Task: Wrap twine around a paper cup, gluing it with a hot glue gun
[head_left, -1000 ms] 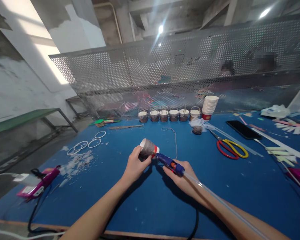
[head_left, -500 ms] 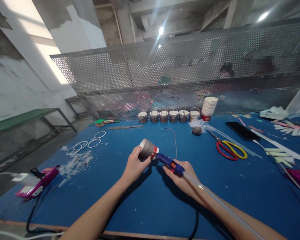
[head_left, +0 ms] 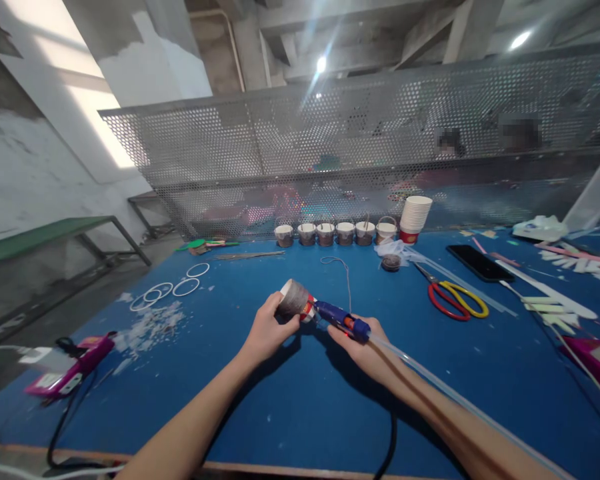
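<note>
My left hand (head_left: 269,329) is closed round a paper cup (head_left: 294,300) that lies tilted, its white mouth toward the upper left. Grey cord wraps most of the cup, and a red and white band shows near its base. In my right hand (head_left: 370,347) is a blue hot glue gun (head_left: 337,317), its nozzle at the cup's red part; whether it touches I cannot tell. A long clear glue stick (head_left: 430,379) runs out of the gun's back. Beyond the hands, a strand of cord (head_left: 349,280) lies on the blue table (head_left: 300,407).
Several cord-wrapped cups (head_left: 345,233) line the back edge beside a stack of paper cups (head_left: 415,217). To the right are a ball of cord (head_left: 391,263), scissors (head_left: 455,300) and a phone (head_left: 480,263). White rings (head_left: 186,287), scraps (head_left: 153,330) and a magenta power strip (head_left: 73,367) occupy the left.
The gun's nozzle has tipped slightly upward against the cup's side, and more of the cup's red band shows. Both hands keep their hold; the whole view has shifted a little.
</note>
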{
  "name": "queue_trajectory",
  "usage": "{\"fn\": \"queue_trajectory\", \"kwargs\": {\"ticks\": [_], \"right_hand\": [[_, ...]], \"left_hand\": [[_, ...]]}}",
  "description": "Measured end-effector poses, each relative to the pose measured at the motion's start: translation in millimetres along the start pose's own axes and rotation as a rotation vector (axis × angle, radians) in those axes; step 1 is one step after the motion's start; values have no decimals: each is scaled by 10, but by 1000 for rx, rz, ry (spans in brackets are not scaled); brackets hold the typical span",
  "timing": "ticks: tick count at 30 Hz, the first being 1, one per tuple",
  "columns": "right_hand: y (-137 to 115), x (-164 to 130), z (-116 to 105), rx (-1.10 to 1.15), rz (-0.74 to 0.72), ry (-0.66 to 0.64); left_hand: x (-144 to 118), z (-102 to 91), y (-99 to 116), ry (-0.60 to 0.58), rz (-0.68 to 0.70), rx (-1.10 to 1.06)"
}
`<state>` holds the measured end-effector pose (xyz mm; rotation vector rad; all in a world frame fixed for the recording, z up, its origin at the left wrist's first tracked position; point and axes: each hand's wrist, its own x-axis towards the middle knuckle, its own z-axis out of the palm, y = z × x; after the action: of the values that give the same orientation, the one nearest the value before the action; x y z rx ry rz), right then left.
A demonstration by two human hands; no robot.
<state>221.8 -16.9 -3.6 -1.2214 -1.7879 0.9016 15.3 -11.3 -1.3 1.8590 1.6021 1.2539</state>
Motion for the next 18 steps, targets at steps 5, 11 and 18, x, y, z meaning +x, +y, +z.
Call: {"fn": "queue_trajectory", "kwargs": {"ticks": [5, 11, 18], "right_hand": [[-7, -8, 2, 11, -6, -17], [-36, -18, -8, -5, -61, -32], [10, 34, -7, 64, 20, -17]], "left_hand": [[7, -22, -30, -27, -9, -49], [21, -45, -50, -36, 18, -48], [44, -97, -18, -86, 43, -69]]}}
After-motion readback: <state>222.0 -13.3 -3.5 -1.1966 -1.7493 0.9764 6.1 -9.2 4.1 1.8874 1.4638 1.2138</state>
